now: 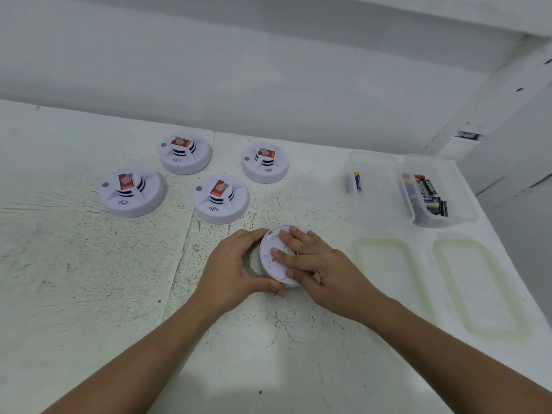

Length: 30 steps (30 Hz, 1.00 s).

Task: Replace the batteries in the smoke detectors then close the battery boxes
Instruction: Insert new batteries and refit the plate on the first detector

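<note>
A white smoke detector (270, 258) lies upside down on the table, near the middle. My left hand (236, 265) grips its left rim, thumb at the near edge and fingers at the far edge. Across the detector's back my right hand (316, 264) lies with straight fingers pressing down, hiding the battery box. Several more white detectors with red labels stand face up behind: one (132, 191), a second (185, 153), a third (221, 198) and the farthest right (265, 162).
At the right stand two clear plastic tubs: the left tub (370, 162) holds a blue and yellow battery (357, 181), the right tub (466, 204) holds several dark batteries (430, 195). Their two lids (385, 264) (478, 288) lie in front. A white wall runs behind the table.
</note>
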Each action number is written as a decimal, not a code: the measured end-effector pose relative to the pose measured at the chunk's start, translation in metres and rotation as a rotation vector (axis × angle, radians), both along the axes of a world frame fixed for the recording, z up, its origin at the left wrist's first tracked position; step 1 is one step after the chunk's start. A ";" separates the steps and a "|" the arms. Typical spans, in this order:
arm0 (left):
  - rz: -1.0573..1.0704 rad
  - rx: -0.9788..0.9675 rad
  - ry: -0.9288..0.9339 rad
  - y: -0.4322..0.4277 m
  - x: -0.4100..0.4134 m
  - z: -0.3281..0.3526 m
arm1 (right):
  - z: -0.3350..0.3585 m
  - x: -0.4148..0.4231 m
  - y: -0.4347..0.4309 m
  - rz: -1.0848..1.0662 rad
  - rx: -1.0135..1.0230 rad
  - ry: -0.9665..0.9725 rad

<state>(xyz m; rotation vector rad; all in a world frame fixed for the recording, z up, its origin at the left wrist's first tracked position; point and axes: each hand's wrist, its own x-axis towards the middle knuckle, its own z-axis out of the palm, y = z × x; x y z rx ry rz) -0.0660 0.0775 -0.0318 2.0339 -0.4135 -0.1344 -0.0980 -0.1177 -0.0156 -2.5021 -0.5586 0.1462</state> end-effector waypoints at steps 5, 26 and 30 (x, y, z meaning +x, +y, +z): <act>-0.005 -0.010 0.005 0.000 0.000 0.000 | -0.001 -0.005 0.008 -0.078 0.046 0.000; -0.031 -0.089 0.030 0.002 -0.004 0.002 | -0.001 -0.024 0.008 -0.278 0.254 0.114; -0.023 -0.095 0.038 0.003 -0.003 0.002 | 0.010 -0.022 0.005 -0.290 0.366 0.128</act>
